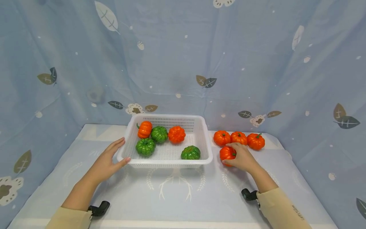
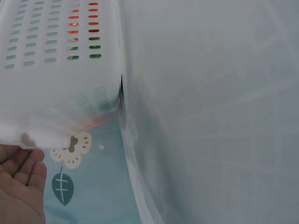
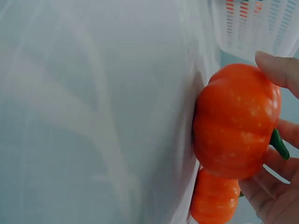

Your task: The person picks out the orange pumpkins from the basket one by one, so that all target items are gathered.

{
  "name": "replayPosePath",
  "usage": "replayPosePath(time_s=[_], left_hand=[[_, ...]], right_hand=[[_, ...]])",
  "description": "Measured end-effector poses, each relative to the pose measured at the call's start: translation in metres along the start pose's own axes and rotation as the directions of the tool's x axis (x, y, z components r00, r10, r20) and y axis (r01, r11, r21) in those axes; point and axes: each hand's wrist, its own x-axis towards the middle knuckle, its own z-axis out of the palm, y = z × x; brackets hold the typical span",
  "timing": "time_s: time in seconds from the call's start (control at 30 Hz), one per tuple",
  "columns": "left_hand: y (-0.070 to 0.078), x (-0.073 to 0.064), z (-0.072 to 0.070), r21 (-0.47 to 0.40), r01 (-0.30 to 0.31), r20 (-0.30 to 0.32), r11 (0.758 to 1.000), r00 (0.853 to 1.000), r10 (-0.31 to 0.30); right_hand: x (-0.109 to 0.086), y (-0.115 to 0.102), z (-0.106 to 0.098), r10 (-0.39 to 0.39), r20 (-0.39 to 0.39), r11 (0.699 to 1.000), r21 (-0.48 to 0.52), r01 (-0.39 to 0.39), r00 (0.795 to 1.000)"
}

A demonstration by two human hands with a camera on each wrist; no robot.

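Note:
My right hand (image 1: 243, 158) holds a small orange-red pumpkin (image 1: 226, 153) on the table, right of the white basket (image 1: 168, 162). In the right wrist view, thumb and fingers curve around this pumpkin (image 3: 236, 121), its green stem facing the palm. At the basket's left end, my left hand (image 1: 107, 162) touches the rim with extended fingers and thumb. The left wrist view shows those fingers (image 2: 25, 165) just below the rim. Inside the basket lie two orange pumpkins (image 1: 176, 135) and three green ones (image 1: 145, 147), one of them near the front right corner.
Three more orange pumpkins (image 1: 239, 138) stand in a row behind my right hand. A pale patterned cloth covers the table (image 1: 177, 200). Blue leaf-print curtain (image 1: 171, 57) hangs behind and at both sides. Black wrist cameras (image 1: 100, 209) sit at both cuffs.

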Motion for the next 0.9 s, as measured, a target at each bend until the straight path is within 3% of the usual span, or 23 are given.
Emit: replayPosePath(time_s=[0.27, 0.6, 0.9], left_hand=[[-0.0012, 0.0001, 0.0003, -0.002, 0.000, -0.002, 1.000, 1.000, 0.000], [-0.0001, 0.0001, 0.0005, -0.006, 0.004, 0.001, 1.000, 1.000, -0.004], [-0.0012, -0.0003, 0.0015, -0.008, -0.008, -0.008, 1.000, 1.000, 0.007]], right_hand=[[-0.0002, 0.0073, 0.0014, -0.007, -0.005, 1.000, 0.022, 0.007, 1.000], [0.0038, 0.0072, 0.0056, 0.062, 0.003, 0.997, 0.052, -0.062, 0.998], [0.0062, 0.0059, 0.0067, 0.052, 0.001, 0.997, 0.058, -0.052, 0.999]])
